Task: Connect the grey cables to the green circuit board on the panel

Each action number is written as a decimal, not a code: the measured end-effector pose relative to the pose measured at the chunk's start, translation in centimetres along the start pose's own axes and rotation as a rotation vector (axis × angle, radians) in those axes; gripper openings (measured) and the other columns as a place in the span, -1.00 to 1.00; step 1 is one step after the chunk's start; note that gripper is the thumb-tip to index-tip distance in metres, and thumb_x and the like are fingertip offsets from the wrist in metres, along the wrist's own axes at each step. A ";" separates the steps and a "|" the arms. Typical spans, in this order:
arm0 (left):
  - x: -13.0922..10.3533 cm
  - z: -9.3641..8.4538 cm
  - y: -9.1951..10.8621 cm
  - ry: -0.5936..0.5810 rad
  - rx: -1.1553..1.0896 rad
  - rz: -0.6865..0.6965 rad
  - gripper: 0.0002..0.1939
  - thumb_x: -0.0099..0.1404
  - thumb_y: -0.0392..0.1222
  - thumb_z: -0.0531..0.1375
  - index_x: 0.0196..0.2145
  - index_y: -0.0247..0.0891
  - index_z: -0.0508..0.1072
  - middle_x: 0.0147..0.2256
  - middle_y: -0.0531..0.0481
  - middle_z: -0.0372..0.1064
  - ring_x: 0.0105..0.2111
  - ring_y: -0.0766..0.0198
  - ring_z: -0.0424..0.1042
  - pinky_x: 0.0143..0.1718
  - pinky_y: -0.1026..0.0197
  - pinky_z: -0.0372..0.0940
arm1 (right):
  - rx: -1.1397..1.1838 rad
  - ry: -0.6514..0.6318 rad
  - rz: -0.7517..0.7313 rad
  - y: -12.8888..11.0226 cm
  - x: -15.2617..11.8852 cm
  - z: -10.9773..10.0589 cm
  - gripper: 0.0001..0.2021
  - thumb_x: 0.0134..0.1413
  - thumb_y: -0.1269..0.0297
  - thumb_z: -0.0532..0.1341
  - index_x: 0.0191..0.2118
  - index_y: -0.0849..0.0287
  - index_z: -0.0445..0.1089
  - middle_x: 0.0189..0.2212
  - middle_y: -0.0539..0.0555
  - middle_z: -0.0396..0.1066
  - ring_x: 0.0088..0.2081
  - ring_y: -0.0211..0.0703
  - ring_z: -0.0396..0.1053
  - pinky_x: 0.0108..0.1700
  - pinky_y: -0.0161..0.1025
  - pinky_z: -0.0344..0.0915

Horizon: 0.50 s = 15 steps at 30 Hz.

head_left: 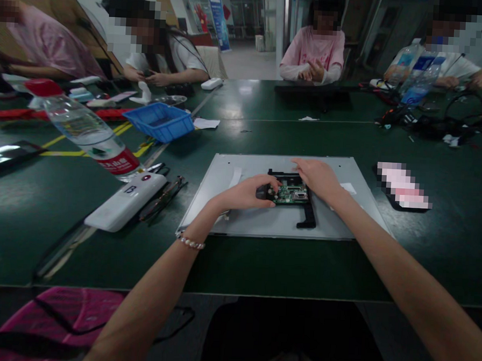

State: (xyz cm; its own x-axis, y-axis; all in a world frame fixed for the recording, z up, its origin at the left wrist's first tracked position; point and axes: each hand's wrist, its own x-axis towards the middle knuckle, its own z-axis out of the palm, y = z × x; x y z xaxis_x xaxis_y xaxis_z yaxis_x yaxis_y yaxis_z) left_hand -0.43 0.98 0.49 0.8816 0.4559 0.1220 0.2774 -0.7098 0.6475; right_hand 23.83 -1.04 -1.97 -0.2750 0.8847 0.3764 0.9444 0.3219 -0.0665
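Black frame (309, 213) with green board (289, 194), on grey panel (343, 226); grasped at left by left hand (248, 193); touched at upper right by right hand (320, 178), cannot tell if gripping.

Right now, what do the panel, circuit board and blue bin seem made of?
Panel: probably sheet metal, judging by its flat, smooth grey face and thin edges.
Circuit board: likely resin laminate, green-coated, with small components mounted on it.
Blue bin: apparently moulded plastic, uniformly coloured with ribbed walls.
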 end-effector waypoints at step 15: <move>0.0 0.0 -0.1 -0.011 0.007 0.019 -0.67 0.19 -0.08 0.21 -0.09 -0.17 0.36 -0.02 -0.10 0.31 0.04 0.10 0.26 0.10 0.00 0.13 | -0.126 -0.051 -0.142 -0.5 0.6 -0.3 -0.74 0.16 0.49 0.04 -0.37 0.26 0.49 -0.39 0.24 0.48 -0.28 0.00 0.38 -0.26 -0.13 0.19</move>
State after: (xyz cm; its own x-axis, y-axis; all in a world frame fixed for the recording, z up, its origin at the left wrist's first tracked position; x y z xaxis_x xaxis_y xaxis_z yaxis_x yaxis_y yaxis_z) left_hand -0.48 1.04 0.41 0.8909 0.4363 0.1260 0.2632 -0.7223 0.6396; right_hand 23.25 -0.79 -1.43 -0.4124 0.8505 0.3264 0.9099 0.4024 0.1010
